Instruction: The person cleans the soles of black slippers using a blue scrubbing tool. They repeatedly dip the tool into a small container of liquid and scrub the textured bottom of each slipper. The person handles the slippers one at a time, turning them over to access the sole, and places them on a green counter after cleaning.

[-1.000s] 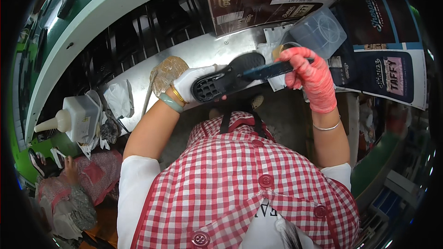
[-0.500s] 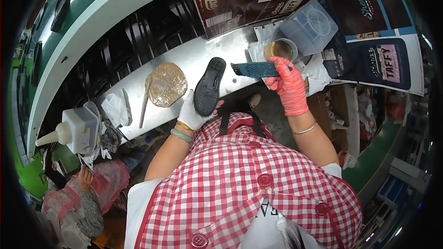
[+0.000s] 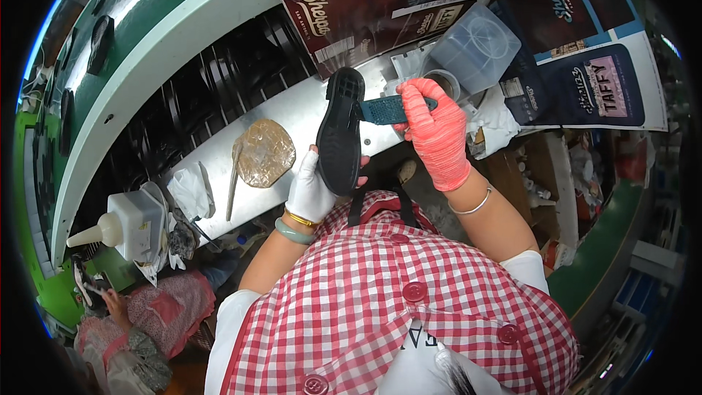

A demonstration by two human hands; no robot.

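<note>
A black shoe sole [image 3: 339,135] stands out in front of me, its inner side facing up, toe end nearest me. My left hand [image 3: 311,189], in a white glove with bare fingertips, is closed around its lower part, thumb on the left edge and fingers showing on the right. In a coral-pink glove, my right hand [image 3: 434,128] grips a flat teal brush [image 3: 387,110]. The brush's dark tip meets the right edge of the sole near its middle; whether the bristles touch inside is hard to tell.
On the metal bench [image 3: 292,113] lie a round brown plastic-wrapped lump [image 3: 265,153], a thin stick [image 3: 233,184] and crumpled white paper [image 3: 191,190]. A white nozzle bottle [image 3: 134,225] stands left; a cup [image 3: 444,82] and translucent tub [image 3: 474,47] stand right. Another person [image 3: 157,314] sits lower left.
The brush has come left and slightly down from beside the cup to the sole's edge. My left hand has raised and turned the sole more upright, closer to view.
</note>
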